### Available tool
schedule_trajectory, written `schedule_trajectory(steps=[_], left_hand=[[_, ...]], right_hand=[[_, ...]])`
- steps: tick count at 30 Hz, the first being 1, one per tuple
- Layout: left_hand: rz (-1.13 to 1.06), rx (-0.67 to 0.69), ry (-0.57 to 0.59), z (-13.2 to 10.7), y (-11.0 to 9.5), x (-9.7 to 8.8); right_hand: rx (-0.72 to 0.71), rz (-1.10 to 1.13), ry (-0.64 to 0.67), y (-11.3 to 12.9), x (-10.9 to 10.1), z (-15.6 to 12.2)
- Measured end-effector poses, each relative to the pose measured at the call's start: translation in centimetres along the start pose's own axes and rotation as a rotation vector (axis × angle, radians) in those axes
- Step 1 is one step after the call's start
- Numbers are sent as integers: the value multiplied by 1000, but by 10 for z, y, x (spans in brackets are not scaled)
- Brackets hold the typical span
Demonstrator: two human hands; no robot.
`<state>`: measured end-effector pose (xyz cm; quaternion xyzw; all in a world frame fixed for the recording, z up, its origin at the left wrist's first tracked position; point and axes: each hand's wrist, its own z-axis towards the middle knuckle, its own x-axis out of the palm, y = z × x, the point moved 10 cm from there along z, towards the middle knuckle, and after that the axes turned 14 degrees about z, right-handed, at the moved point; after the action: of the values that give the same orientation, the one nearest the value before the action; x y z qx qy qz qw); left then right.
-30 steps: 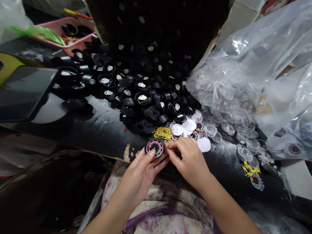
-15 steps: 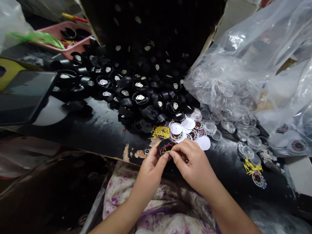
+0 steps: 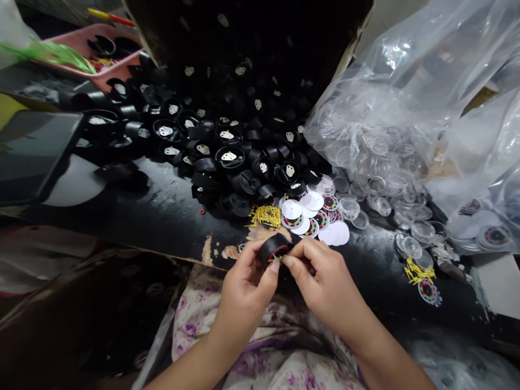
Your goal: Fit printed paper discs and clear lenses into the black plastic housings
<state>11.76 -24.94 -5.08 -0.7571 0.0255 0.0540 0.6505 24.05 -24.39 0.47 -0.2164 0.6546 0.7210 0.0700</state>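
At the bench's front edge, my left hand point(image 3: 248, 279) is closed round a black gauge housing point(image 3: 271, 248), tilted so its dial faces me. The dial has red and green marks. My right hand point(image 3: 320, 273) pinches at the dial's near side, where a bit of a yellow pointer point(image 3: 280, 259) shows between the fingertips; most of it is hidden. Just beyond the hands lie a pile of yellow pointers point(image 3: 266, 215) and several printed dial discs point(image 3: 293, 222), some with their white backs point(image 3: 312, 201) up.
Many black housings point(image 3: 229, 157) spill from a large dark box behind. Clear round covers point(image 3: 422, 230) lie at right by a plastic bag point(image 3: 385, 97). More yellow pointers point(image 3: 418, 271) are at far right. A dark-screened tablet point(image 3: 36, 154) and pink basket point(image 3: 117, 70) stand left.
The housing has tipped, so more of its black side wall and less of the dial shows. Both hands stay on it. The whole view has shifted slightly.
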Motion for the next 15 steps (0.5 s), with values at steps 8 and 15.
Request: schedule_trajectory(steps=[8, 15], left_hand=[[94, 41, 104, 3, 5, 3], [-152, -121, 264, 7, 27, 17]], right_hand=[[41, -16, -58, -4, -1, -3], [-247, -298, -25, 21, -1, 4]])
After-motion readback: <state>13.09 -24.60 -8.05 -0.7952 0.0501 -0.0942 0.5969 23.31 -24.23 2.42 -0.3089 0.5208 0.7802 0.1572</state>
